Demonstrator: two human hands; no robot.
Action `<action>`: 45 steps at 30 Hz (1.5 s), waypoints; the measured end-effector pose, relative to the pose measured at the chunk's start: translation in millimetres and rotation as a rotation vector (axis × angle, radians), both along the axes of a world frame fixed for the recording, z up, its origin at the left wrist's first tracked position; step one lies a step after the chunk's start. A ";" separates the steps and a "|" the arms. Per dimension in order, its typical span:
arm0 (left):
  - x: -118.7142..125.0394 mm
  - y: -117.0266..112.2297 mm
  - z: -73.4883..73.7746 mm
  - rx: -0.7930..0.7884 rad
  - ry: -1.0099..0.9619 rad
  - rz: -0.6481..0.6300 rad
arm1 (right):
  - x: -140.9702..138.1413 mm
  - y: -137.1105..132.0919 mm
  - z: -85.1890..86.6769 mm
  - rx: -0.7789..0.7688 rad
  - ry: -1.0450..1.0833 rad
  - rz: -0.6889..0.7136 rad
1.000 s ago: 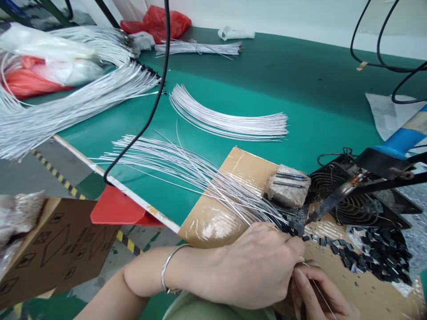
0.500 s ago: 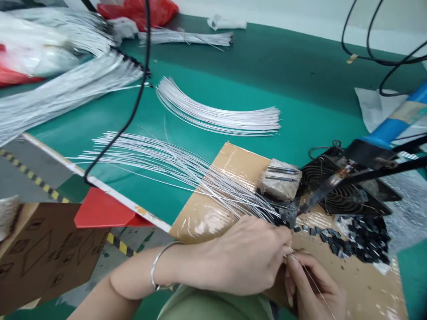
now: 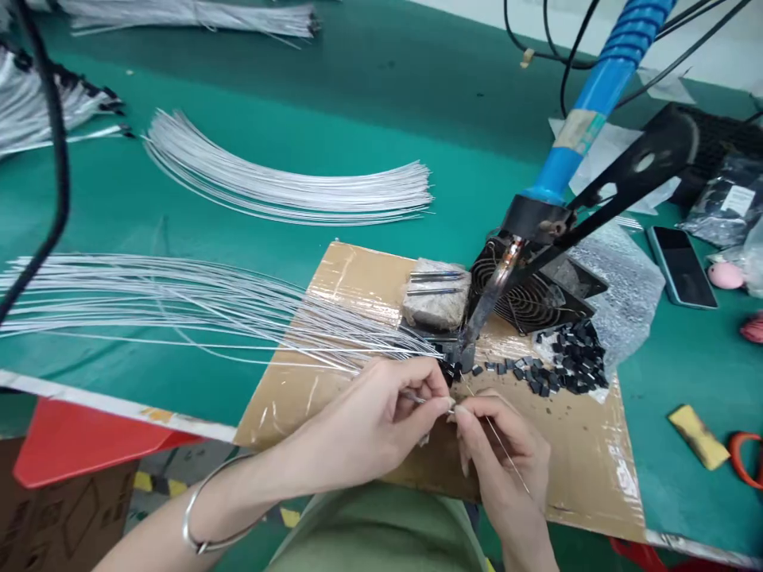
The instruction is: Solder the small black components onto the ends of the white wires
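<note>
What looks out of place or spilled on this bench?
Small black chips lie in a loose heap on the cardboard, with a trail strewn toward the iron tip. A few white wires stray from their fan. The left hand and right hand pinch thin wire beside them.

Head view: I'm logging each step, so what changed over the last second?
Only the camera swung right, bringing the soldering iron more into view. The left hand still pinches a wire end, the right hand its thin strand, both over the cardboard; nothing taken or released.
</note>
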State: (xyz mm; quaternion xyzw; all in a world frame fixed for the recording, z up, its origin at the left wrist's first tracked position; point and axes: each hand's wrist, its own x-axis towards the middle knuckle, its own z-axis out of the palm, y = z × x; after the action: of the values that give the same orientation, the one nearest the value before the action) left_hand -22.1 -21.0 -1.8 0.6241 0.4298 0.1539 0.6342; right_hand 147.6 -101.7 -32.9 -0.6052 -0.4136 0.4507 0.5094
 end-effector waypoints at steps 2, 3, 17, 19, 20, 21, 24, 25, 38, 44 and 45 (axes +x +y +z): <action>-0.5 0.6 -0.9 0.000 0.010 0.023 | -0.1 0.8 -1.3 0.018 -0.021 0.009; -0.7 1.0 -0.4 -0.002 0.006 0.027 | 0.1 1.0 -2.3 0.030 -0.031 0.013; -1.2 6.1 1.6 -0.142 -0.105 0.067 | 1.4 4.7 -12.9 0.178 -0.065 0.049; 0.3 6.8 3.7 -0.136 -0.100 0.074 | 0.2 5.0 -11.1 0.149 -0.026 0.031; 1.1 7.0 4.9 -0.127 -0.092 0.088 | -0.4 4.9 -9.7 0.120 -0.002 0.009; 1.8 7.0 6.1 -0.116 -0.082 0.108 | -1.0 4.7 -8.0 0.086 0.026 -0.022; 2.9 6.2 8.3 -0.083 -0.046 0.168 | -2.5 4.2 -2.4 0.008 0.112 -0.115; 3.0 5.6 8.4 -0.078 -0.036 0.179 | -3.0 4.3 -0.9 -0.001 0.129 -0.129; 5.3 2.8 12.2 -0.054 -0.041 0.226 | -12.6 10.7 -6.8 -0.048 0.427 -0.076; 2.8 -4.5 3.8 0.012 -0.026 0.245 | -15.6 12.2 4.1 -0.190 0.540 -0.113; 2.6 -5.3 2.4 0.026 -0.024 0.250 | -16.1 13.0 5.0 -0.199 0.554 -0.117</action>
State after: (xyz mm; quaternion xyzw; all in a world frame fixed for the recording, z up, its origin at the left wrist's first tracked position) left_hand -19.5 -26.3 0.6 0.5719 0.4947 0.2447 0.6070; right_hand 131.5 -88.7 -27.9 -0.5290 -0.1773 0.6068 0.5661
